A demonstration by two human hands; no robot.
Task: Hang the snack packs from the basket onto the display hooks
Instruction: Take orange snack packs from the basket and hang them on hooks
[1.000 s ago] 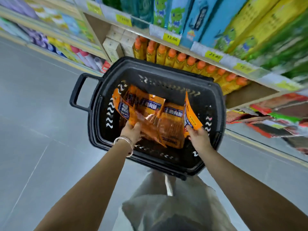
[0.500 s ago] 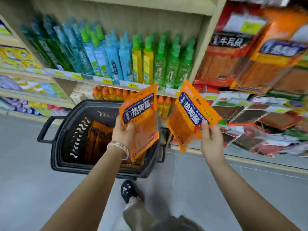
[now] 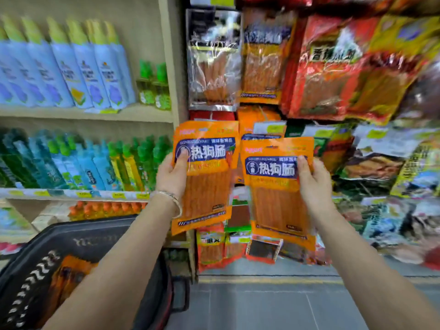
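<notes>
Head view gives us our left hand (image 3: 170, 172) pinching the left pack (image 3: 207, 182) at its left edge, thumb laid on the label. Our right hand (image 3: 314, 181) pinches the right pack (image 3: 278, 194) at its right edge in the same way. Both packs are upright, side by side in front of the hanging packs (image 3: 262, 60), the right one slightly lower. Each is a flat orange pouch with a dark blue band of white characters near the top and long orange sticks showing below. More orange packs (image 3: 69, 270) lie in the black basket (image 3: 95, 236) at lower left.
</notes>
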